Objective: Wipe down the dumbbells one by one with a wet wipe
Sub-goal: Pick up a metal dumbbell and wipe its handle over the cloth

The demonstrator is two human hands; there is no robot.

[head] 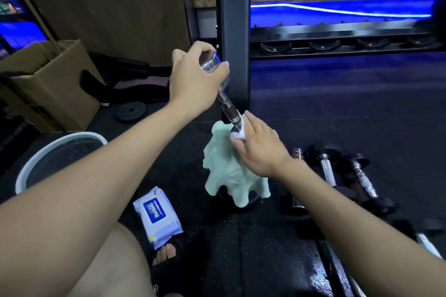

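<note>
A: What were the fingers (218,69) doing in the head view?

B: Those of the left hand (193,79) were curled over the chrome upper end of the dumbbell (225,101), gripping it. The right hand (257,146) pinched a white wet wipe (237,134) against the handle's lower part.

A: And how did the dumbbell lie?

B: Its long axis ran steeply down from the left hand toward the right, the lower end hidden in a pale green cloth (231,171). The right hand was nearer the unwiped lower end, I'd judge, so the wipe would travel along that axis.

A: Any writing?

B: A blue label on the wipes pack (156,217) on the floor; I couldn't read it. More dumbbells (362,176) lay to the right.
</note>
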